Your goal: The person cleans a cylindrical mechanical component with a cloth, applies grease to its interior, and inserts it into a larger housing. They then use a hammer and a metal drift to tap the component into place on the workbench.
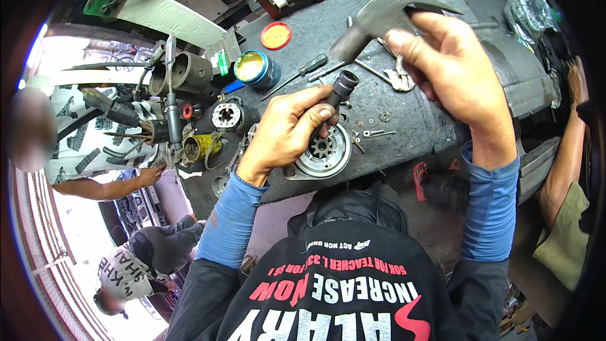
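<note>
My left hand (pixel 291 125) is closed around a dark cylindrical socket (pixel 344 85), tilted with its open end up. Beneath that hand sits a round metal housing (pixel 343 159) with a toothed opening at its centre; whether the socket touches it is hidden. My right hand (pixel 453 66) grips a claw hammer (pixel 394 9), raised above the bench with its striking face toward the socket. Most of the hammer's handle is out of sight behind my hand. Right of the housing lie a nut (pixel 384 116) and several small bolts.
On the dark workbench (pixel 416 126) stand a blue tub of grease (pixel 255 76), its red lid (pixel 276 36) and a round metal part (pixel 227 115). A screwdriver (pixel 309 64) and white rag (pixel 399 77) lie behind my hands. Other people are at left and right.
</note>
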`<state>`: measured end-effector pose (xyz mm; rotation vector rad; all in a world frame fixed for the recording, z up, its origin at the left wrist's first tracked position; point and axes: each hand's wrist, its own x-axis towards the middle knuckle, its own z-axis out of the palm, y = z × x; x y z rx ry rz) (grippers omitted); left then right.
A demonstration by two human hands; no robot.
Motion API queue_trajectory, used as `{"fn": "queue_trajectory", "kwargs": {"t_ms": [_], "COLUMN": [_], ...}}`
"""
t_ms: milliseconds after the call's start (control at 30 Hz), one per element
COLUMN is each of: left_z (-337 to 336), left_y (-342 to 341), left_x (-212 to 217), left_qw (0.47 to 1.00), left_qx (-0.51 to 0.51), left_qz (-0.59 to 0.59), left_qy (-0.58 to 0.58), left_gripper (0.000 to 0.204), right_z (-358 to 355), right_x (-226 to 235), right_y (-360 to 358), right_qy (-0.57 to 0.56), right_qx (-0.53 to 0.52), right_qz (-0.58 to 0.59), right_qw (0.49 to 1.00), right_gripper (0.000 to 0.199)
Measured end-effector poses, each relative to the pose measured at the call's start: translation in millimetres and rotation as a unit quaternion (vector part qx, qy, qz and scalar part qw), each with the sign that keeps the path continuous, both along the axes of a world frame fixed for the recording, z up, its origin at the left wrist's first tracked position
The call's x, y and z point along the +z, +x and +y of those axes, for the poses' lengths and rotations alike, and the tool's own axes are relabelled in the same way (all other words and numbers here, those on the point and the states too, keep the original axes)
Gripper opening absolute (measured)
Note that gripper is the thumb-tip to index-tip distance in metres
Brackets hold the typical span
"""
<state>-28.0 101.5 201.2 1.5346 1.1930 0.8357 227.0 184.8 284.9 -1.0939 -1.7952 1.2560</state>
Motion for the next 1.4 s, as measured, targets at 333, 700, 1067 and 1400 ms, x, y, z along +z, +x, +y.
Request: {"fn": "queue_trajectory", "kwargs": {"t_ms": [333,700,1067,1400], "left_z": [-7,-7,-7,-7], "left_y": [2,3,-1,3], "left_x": [-5,-8,-4,-7], "left_qw": [0.997,0.997,0.984,0.995], "left_qx": [0.03,0.026,-0.023,0.02], "left_qz": [0.044,0.03,0.11,0.025], "left_qy": [0.053,0.067,0.136,0.092], "left_gripper": [0.03,0.033,0.026,0.027], "right_z": [6,4,7,-7], "right_x": [-6,-3,-27,-6], "right_y": [0,6,-4,-2], "right_qy": [0.003,-0.027,0.075,0.052], "right_qx": [-0.008,-0.013,0.082,-0.029], "right_qz": [0.015,-0.009,-0.076,-0.085], "right_qw": [1.0,0.999,0.991,0.995], "right_gripper": [0.029,0.031,0.032,0.032]}}
